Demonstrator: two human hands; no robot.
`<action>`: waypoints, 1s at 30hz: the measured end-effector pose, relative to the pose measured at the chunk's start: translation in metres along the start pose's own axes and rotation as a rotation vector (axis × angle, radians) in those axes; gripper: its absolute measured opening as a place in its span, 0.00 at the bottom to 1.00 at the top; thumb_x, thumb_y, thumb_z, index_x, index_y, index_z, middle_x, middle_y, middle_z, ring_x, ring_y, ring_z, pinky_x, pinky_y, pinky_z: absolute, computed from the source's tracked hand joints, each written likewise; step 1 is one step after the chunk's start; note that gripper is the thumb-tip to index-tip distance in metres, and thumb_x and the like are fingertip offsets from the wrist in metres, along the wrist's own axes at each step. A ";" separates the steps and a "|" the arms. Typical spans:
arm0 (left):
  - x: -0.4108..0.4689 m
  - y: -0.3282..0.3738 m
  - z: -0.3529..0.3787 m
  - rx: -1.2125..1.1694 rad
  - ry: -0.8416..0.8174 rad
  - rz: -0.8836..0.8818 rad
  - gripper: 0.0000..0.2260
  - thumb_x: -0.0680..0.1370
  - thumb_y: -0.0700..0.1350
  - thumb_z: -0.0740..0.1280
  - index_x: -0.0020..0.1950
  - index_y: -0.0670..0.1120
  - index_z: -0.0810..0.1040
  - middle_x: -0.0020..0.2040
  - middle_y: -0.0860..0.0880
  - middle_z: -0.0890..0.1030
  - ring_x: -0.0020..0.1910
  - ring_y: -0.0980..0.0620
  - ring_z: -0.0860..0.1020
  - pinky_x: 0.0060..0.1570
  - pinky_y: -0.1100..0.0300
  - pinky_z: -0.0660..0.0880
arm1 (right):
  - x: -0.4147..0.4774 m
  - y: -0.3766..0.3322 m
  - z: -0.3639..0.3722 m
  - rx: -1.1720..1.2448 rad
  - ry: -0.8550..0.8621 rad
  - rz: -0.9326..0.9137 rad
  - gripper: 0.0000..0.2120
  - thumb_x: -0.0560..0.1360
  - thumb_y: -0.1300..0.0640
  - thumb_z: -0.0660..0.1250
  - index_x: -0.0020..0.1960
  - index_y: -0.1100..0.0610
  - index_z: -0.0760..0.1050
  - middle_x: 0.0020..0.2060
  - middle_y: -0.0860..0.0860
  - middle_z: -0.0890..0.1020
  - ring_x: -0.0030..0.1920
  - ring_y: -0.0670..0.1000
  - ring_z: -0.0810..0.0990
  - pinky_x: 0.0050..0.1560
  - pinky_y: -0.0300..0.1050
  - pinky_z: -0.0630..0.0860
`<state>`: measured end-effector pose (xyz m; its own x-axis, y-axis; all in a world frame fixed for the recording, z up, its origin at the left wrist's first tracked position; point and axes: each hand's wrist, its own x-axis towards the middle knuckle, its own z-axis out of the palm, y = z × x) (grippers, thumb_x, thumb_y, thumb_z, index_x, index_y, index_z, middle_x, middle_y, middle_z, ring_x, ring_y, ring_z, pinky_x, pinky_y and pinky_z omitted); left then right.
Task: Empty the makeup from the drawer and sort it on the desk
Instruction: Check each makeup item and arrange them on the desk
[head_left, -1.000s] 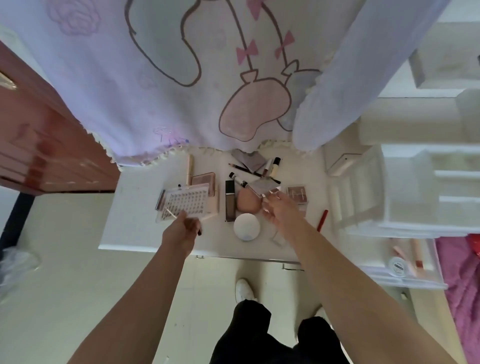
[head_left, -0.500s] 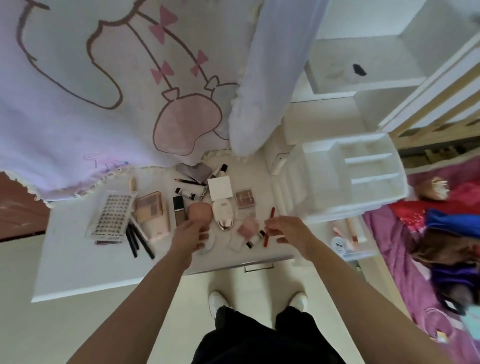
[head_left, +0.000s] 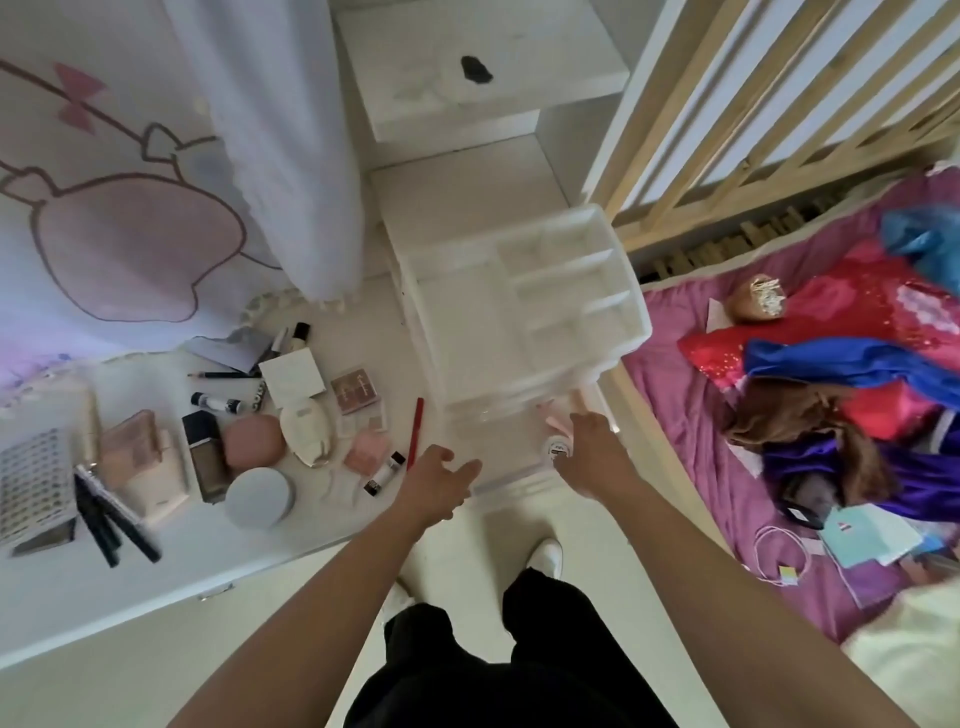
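Sorted makeup lies on the white desk (head_left: 156, 597): a lash tray (head_left: 31, 483), black pencils (head_left: 114, 530), a foundation bottle (head_left: 205, 454), a pink puff (head_left: 254, 441), a round white compact (head_left: 258, 498), an eyeshadow palette (head_left: 356, 389), a lipstick (head_left: 384, 472) and a red pencil (head_left: 414, 434). The clear drawer (head_left: 498, 467) of the white organizer (head_left: 545, 312) stands pulled out. My left hand (head_left: 436, 483) hovers open at the drawer's front left corner. My right hand (head_left: 595, 452) reaches into the drawer beside a small white jar (head_left: 558, 447) and pink tubes (head_left: 555, 415), holding nothing that I can see.
A bed with a pink sheet (head_left: 701, 493) and piled clothes (head_left: 857, 374) runs along the right, behind it wooden slats (head_left: 727, 130). A printed curtain (head_left: 130, 208) hangs over the desk's back. A white shelf (head_left: 467, 78) stands behind the organizer. My white shoe (head_left: 545, 556) is below the drawer.
The view swung right toward the organizer. My left hand left the pink puff and moved to the drawer's front. My right hand went from the red pencil into the drawer.
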<state>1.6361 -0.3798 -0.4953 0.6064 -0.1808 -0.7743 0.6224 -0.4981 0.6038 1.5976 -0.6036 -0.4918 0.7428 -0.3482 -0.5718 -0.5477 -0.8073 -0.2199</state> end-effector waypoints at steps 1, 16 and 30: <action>0.004 0.000 0.006 0.031 0.007 -0.004 0.21 0.76 0.55 0.70 0.63 0.46 0.68 0.44 0.44 0.82 0.40 0.46 0.81 0.35 0.57 0.75 | 0.005 -0.001 0.001 0.004 -0.002 0.002 0.33 0.76 0.55 0.67 0.76 0.58 0.58 0.72 0.59 0.64 0.70 0.63 0.68 0.64 0.52 0.69; 0.013 -0.004 0.016 0.002 0.062 -0.046 0.16 0.77 0.46 0.71 0.62 0.42 0.73 0.36 0.45 0.82 0.30 0.49 0.79 0.29 0.63 0.74 | 0.026 0.003 0.022 -0.149 -0.093 -0.206 0.25 0.74 0.47 0.71 0.64 0.54 0.67 0.55 0.54 0.71 0.56 0.58 0.74 0.47 0.48 0.72; 0.006 -0.007 0.006 -0.121 0.181 0.023 0.14 0.83 0.53 0.61 0.50 0.44 0.78 0.42 0.47 0.82 0.41 0.48 0.81 0.48 0.50 0.78 | -0.021 -0.011 -0.004 -0.006 -0.015 -0.371 0.17 0.80 0.45 0.64 0.62 0.55 0.68 0.59 0.50 0.79 0.55 0.57 0.80 0.49 0.49 0.75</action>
<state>1.6327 -0.3824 -0.5055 0.6935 -0.0300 -0.7198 0.6556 -0.3879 0.6478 1.5896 -0.5892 -0.4740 0.8848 -0.0244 -0.4654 -0.2399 -0.8800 -0.4099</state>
